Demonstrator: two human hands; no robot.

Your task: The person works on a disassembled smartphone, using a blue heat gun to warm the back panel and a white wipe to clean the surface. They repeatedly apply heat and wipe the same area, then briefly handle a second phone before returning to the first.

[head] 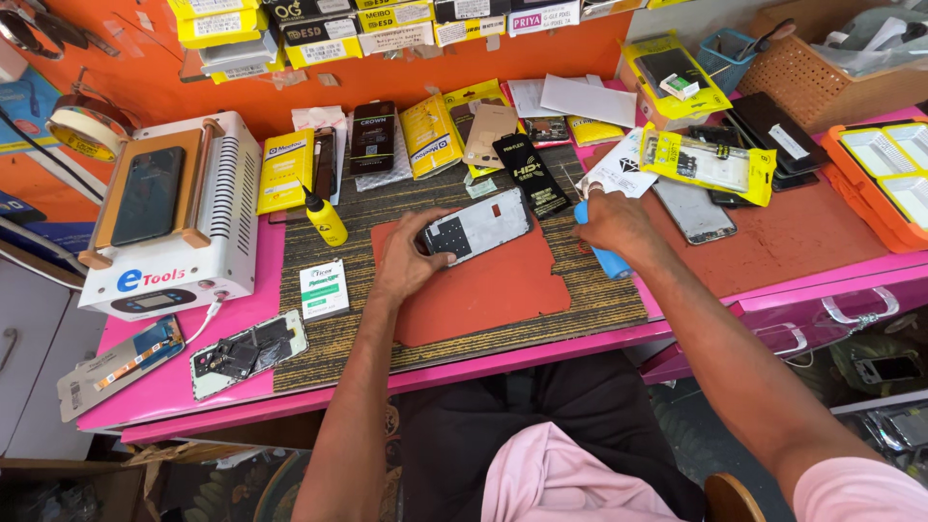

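Observation:
My left hand (406, 259) grips the left end of an opened phone frame (480, 224), which lies tilted on a red-orange mat (493, 290) over a dark woven mat (599, 300). My right hand (614, 220) is closed around a blue squeeze bottle (609, 261) with a white nozzle, held just to the right of the phone frame. A small yellow bottle with a black cap (326, 218) stands to the left of the mat.
A white heating machine (169, 227) with a phone on top sits at the left. Another opened phone (249, 353), a screen part (121, 365) and a white packet (324, 288) lie near the pink front edge. Phone-case packets, loose phones and an orange tray (884, 174) crowd the back and right.

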